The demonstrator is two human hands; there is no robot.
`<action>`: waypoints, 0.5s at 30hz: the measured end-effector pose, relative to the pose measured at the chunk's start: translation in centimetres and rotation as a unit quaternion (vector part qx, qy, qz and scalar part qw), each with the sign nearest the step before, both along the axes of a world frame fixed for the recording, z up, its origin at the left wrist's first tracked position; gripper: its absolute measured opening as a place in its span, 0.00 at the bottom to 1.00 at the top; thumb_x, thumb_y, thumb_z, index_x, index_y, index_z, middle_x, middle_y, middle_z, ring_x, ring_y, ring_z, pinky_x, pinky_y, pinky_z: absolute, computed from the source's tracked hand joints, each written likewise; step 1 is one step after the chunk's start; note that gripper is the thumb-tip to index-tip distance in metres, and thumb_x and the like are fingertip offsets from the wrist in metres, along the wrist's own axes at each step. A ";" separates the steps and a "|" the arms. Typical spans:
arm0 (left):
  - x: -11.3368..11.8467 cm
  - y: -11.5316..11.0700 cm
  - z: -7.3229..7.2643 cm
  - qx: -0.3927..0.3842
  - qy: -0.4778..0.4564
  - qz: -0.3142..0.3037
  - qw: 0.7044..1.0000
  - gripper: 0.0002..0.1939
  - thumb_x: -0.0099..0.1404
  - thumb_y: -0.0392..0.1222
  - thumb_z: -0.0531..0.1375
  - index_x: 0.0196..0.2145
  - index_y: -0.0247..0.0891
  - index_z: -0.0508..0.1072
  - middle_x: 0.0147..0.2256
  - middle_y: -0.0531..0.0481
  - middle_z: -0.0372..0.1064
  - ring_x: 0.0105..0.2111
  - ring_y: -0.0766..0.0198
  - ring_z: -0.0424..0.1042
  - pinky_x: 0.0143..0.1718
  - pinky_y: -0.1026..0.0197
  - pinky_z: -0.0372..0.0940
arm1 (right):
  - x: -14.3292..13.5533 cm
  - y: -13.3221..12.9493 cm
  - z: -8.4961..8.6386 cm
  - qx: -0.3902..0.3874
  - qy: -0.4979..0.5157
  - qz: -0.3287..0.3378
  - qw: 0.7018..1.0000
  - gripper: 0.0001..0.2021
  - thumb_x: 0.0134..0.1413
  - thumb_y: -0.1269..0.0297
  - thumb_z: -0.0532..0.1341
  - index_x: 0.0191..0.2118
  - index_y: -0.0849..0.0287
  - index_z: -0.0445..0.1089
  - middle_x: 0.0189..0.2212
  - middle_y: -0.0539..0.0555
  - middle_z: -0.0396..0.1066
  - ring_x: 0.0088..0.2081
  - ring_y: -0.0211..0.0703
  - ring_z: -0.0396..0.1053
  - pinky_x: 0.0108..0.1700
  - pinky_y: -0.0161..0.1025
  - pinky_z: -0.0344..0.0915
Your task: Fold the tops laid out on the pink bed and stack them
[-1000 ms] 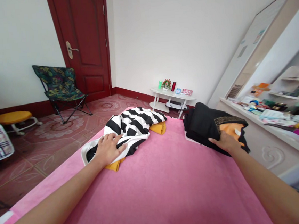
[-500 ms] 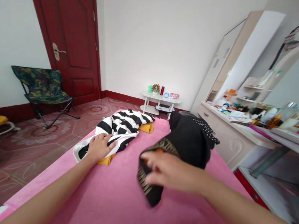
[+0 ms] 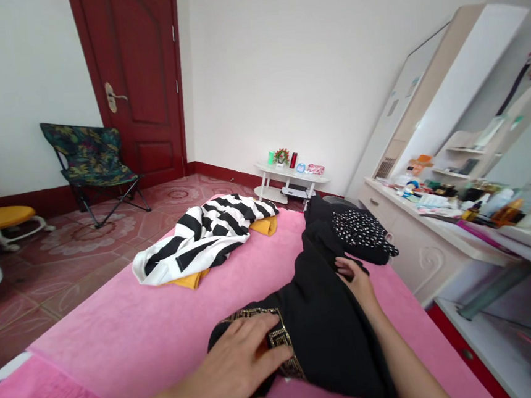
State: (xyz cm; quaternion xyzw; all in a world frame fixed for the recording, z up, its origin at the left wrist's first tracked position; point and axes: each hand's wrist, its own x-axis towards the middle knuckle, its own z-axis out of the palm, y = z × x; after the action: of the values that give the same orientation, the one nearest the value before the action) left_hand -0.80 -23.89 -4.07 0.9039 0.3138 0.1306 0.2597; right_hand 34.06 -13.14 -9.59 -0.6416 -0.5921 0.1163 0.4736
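A black garment (image 3: 328, 330) with a gold-patterned trim is spread along the right half of the pink bedspread (image 3: 133, 340). My left hand (image 3: 247, 361) rests on its near-left end, fingers apart over the gold trim. Farther up, my right hand (image 3: 359, 284) touches the garment's right edge with its fingers extended on the cloth. A black-and-white striped garment (image 3: 207, 229) lies at the left, with mustard-yellow cloth (image 3: 264, 226) showing beneath it. Beyond my right hand is a black cloth with white dots (image 3: 361, 231), close against the black garment.
On the right stands a white dressing table (image 3: 417, 235) crowded with bottles. A low white table (image 3: 286, 172) is by the far wall. A camouflage-like folding chair (image 3: 92, 155) and a yellow stool (image 3: 4, 215) stand left, near the red door (image 3: 143, 79).
My left hand has left the striped garment and come to the gold trim. My right hand has let go of that trim and moved up the black garment, which now lies flatter and nearer.
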 end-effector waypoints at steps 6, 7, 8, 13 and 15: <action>4.0 1.0 -2.9 0.071 -0.009 0.053 0.996 0.33 0.52 0.48 0.65 0.55 0.66 0.62 0.53 0.47 0.63 0.51 0.40 0.63 0.52 0.38 0.58 | 0.2 -0.7 -0.8 -0.067 -0.147 0.039 0.986 0.15 0.46 0.60 0.55 0.39 0.56 0.72 0.37 0.53 0.72 0.39 0.47 0.69 0.42 0.43 0.66; 4.7 1.2 -3.5 0.091 -0.005 0.057 0.994 0.27 0.55 0.47 0.63 0.53 0.64 0.66 0.49 0.46 0.66 0.48 0.43 0.65 0.49 0.41 0.61 | -0.1 -0.9 -0.4 -0.072 -0.164 0.045 0.983 0.12 0.46 0.61 0.54 0.36 0.55 0.71 0.35 0.52 0.71 0.36 0.46 0.69 0.39 0.41 0.66; 5.3 1.3 -4.1 0.110 -0.003 0.058 0.992 0.21 0.58 0.44 0.60 0.50 0.61 0.69 0.44 0.46 0.68 0.46 0.45 0.66 0.46 0.44 0.62 | -0.4 -1.1 -0.1 -0.075 -0.174 0.048 0.981 0.10 0.47 0.61 0.54 0.32 0.55 0.70 0.32 0.51 0.70 0.34 0.44 0.68 0.36 0.39 0.65; 5.9 1.2 -3.7 0.132 -0.033 -0.006 0.991 0.10 0.59 0.37 0.55 0.37 0.48 0.70 0.34 0.48 0.69 0.36 0.54 0.67 0.33 0.53 0.60 | -0.9 -1.8 -0.3 -0.059 -0.160 0.004 0.985 0.06 0.47 0.60 0.54 0.25 0.55 0.62 0.22 0.47 0.63 0.27 0.42 0.62 0.27 0.36 0.60; 4.8 1.4 -1.9 0.079 -0.066 -0.019 0.994 0.09 0.55 0.36 0.58 0.35 0.47 0.68 0.33 0.49 0.69 0.34 0.55 0.67 0.30 0.54 0.58 | -0.9 -2.0 -0.7 -0.045 -0.132 -0.010 0.990 0.07 0.46 0.58 0.55 0.24 0.55 0.61 0.22 0.47 0.63 0.26 0.42 0.62 0.27 0.36 0.60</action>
State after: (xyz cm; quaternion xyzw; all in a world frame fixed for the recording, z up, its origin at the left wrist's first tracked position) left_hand 3.98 -22.50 -6.00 0.9170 0.2671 0.2092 0.2096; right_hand 33.13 -15.10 -10.33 -0.6778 -0.6372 0.0530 0.3631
